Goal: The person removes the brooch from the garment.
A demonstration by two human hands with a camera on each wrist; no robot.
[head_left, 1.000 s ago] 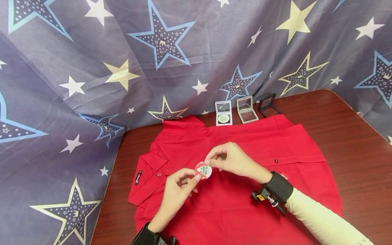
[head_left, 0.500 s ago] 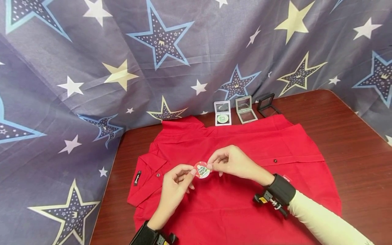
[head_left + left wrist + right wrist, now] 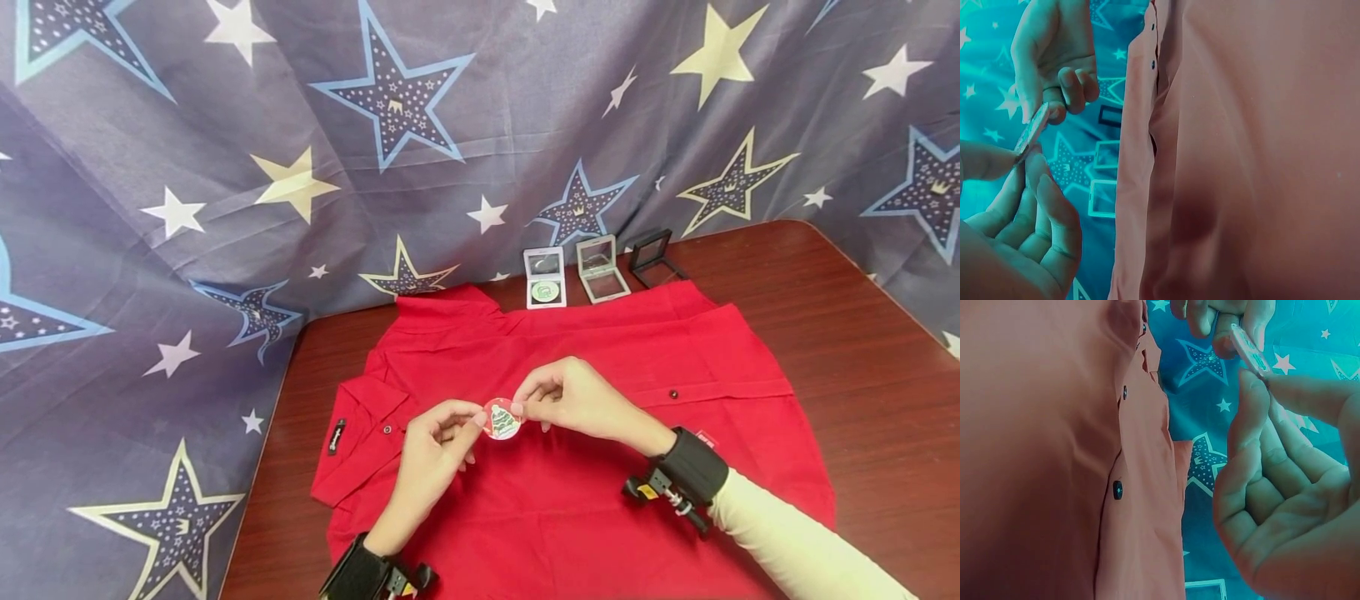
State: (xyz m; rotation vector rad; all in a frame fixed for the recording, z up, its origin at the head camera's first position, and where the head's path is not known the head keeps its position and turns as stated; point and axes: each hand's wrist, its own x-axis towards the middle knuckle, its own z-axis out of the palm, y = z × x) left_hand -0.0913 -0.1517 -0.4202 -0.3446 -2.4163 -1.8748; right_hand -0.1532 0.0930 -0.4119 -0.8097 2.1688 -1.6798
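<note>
Head view: a small round badge [image 3: 502, 419] is held above a red shirt [image 3: 600, 517] spread flat on a dark wooden table [image 3: 862, 333]. Badge face is red at the rim with a white and green tree-like figure in the middle. It is tilted slightly, face toward the camera. Position: over the middle of the shirt, clear of the fabric, between the two hands.

Left hand [image 3: 431, 467] comes up from the lower edge, palm inward, thumb and forefinger pinching the left rim of the badge; remaining fingers loosely curled beneath. Right hand [image 3: 573, 396] reaches in from the right, knuckles up, thumb and forefinger pinching the right rim. Both wrists carry a black strap. Right forearm is in a pale sleeve [image 3: 795, 546].

Left wrist view: badge [image 3: 1030, 131] seen edge-on as a thin disc, clamped between fingertips of the left hand [image 3: 1016, 244] below and the right hand [image 3: 1054, 56] above. Shirt [image 3: 1241, 156] fills the right side, with small dark buttons along its placket.

Right wrist view: badge [image 3: 1249, 350] again edge-on, right hand [image 3: 1285, 487] gripping it from below.

At the far edge of the shirt stand three small open display boxes [image 3: 600, 268], one white, one grey, one black. Behind hangs a blue-grey star-printed cloth [image 3: 225, 167].
</note>
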